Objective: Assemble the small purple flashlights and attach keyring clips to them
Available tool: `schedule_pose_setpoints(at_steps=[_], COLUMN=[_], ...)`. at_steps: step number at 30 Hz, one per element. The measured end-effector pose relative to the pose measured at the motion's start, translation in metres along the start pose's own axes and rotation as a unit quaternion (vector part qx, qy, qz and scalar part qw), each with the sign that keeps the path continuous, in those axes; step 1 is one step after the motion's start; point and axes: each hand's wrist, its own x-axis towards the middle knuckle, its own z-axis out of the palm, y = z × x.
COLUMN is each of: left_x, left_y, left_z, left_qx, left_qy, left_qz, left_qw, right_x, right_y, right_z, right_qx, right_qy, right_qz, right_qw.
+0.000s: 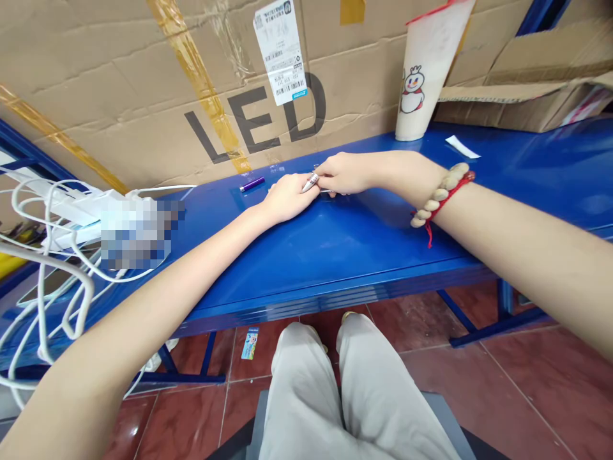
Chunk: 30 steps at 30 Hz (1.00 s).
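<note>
Both my hands meet over the middle of the blue metal bench (pixel 364 236). My left hand (pixel 287 197) rests on the bench with its fingers curled. My right hand (pixel 345 173) is closed in a pinch on a small silver pen-like object (pixel 310 183) that lies between the two hands. A thin wire-like piece seems to run under my right fingers, too small to name. A small purple cylinder (pixel 251 184) lies on the bench just left of my left hand, untouched. A bead bracelet and red string (pixel 443 194) circle my right wrist.
A big cardboard box marked LED (pixel 191 96) stands behind the bench. A tall paper cup with a snowman (pixel 424 76) and a paper slip (pixel 462 146) are at the back right. White cables and chargers (pixel 62 243) crowd the left end. My knees (pixel 345 383) are below.
</note>
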Motion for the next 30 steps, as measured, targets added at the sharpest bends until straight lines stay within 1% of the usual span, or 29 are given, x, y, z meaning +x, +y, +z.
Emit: schedule_pose_setpoints(at_steps=[4, 10, 19, 25, 30], left_x=[-0.0011, -0.0021, -0.0042, -0.0055, -0.0065], left_y=[0.0003, 0.0017, 0.0044, 0.0068, 0.0094], left_z=[-0.0013, -0.0024, -0.0047, -0.0069, -0.0083], left_qx=[-0.012, -0.002, 0.007, 0.012, 0.013], left_qy=[-0.003, -0.008, -0.018, -0.029, -0.031], left_qz=[0.002, -0.009, -0.004, -0.025, -0.033], left_qw=[1.000, 1.000, 1.000, 0.999, 0.999], right_x=[-0.0009, -0.0071, -0.0035, -0.0058, -0.0055], right_y=[-0.0013, -0.0071, -0.0036, -0.0078, -0.0072], right_z=[-0.0008, -0.0048, -0.0011, -0.0030, -0.0021], right_qx=[0.020, 0.002, 0.001, -0.018, -0.002], right_qy=[-0.003, -0.002, 0.001, 0.002, 0.000], right_qz=[0.001, -0.003, -0.008, -0.015, -0.018], right_qw=[1.000, 1.000, 1.000, 1.000, 1.000])
